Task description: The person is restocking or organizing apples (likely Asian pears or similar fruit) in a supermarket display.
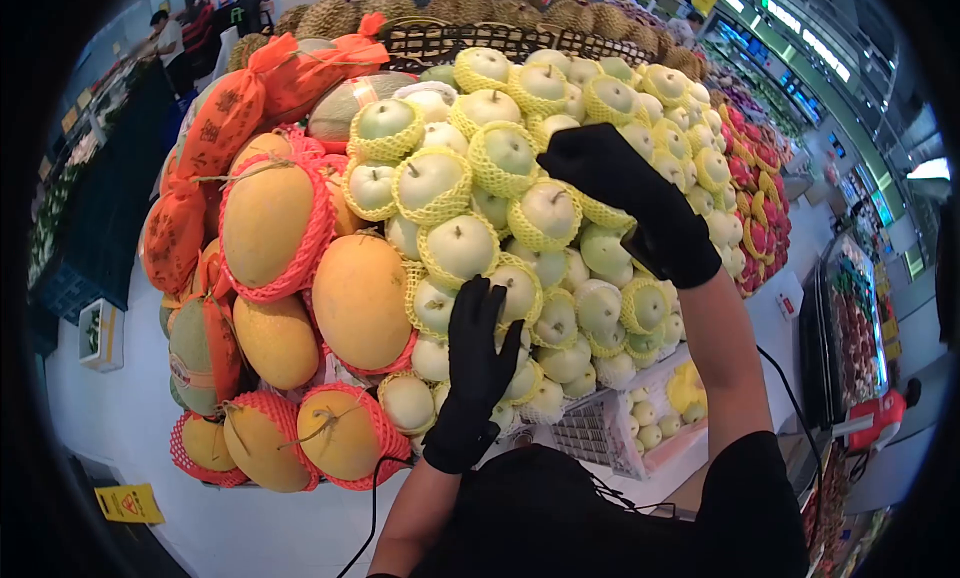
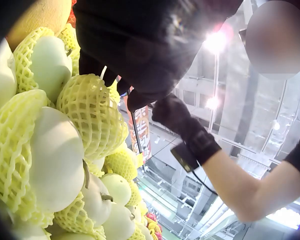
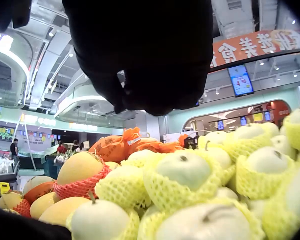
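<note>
Produce display, seen in the head view. At centre, a heaped pile of pale green fruits, many in yellow foam nets, from the upper middle of the frame down to the lower middle. Below centre, the left hand in a black glove, at the near edge of the pile, with fingers extended upward over the fruits and thumb apart. Contact with any single fruit impossible to tell. Right of centre, the right hand, likewise gloved, above the pile, with fingers curled inward and nothing visible in them; in the right wrist view, at upper centre, well apart from the fruits below.

In the left wrist view, left hand at upper centre, just beside a netted fruit; right hand farther back, near the middle, with a small dark device at the wrist.

Left of centre in the head view, orange-yellow melons in red foam nets, beside the pile. At upper left, orange bags with dark print. Along the top, spiky durians behind a dark basket rim. At right, red dragon fruits. At lower centre, a pale crate. At lower left, a yellow sign.
</note>
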Demonstrator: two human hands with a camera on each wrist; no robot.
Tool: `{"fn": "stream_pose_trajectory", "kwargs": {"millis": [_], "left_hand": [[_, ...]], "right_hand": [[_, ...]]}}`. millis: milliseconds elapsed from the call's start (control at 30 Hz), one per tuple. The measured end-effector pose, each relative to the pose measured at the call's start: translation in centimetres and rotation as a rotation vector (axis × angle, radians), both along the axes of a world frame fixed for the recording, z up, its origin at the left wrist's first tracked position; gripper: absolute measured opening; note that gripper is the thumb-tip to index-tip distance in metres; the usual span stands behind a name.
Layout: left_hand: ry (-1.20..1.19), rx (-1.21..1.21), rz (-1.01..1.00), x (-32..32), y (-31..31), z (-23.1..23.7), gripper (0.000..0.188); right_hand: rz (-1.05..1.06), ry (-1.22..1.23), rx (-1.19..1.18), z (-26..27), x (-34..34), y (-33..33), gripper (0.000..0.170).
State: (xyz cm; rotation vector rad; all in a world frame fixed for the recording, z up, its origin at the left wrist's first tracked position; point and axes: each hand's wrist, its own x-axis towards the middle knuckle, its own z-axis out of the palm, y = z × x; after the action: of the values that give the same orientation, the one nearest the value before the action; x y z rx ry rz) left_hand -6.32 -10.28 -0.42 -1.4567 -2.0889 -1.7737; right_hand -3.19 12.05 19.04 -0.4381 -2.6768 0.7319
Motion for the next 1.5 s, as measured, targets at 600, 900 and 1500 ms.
{"fn": "stream_pose_trajectory", "kwargs": {"millis": [600,900,1500], "left_hand": [[-0.012,0.05,0.206,8.2,2.5,1.2,0.024],[-0.283,-0.053,-0.008,20.9,8.3,-1.9,0.009],[-0.309,-0.538,-0.142,34.1,9.3,-6.1,0.017]], "right_hand": [[-0.225,-0.244,-0.723,-30.2,38.2,-2.0,0.023],[-0.608,-0.297,-0.949,-42.9,56.6,-1.9,0.036],[-0.904,0.014,-0.478,-65.2,67.1,-0.2,0.022]]}}
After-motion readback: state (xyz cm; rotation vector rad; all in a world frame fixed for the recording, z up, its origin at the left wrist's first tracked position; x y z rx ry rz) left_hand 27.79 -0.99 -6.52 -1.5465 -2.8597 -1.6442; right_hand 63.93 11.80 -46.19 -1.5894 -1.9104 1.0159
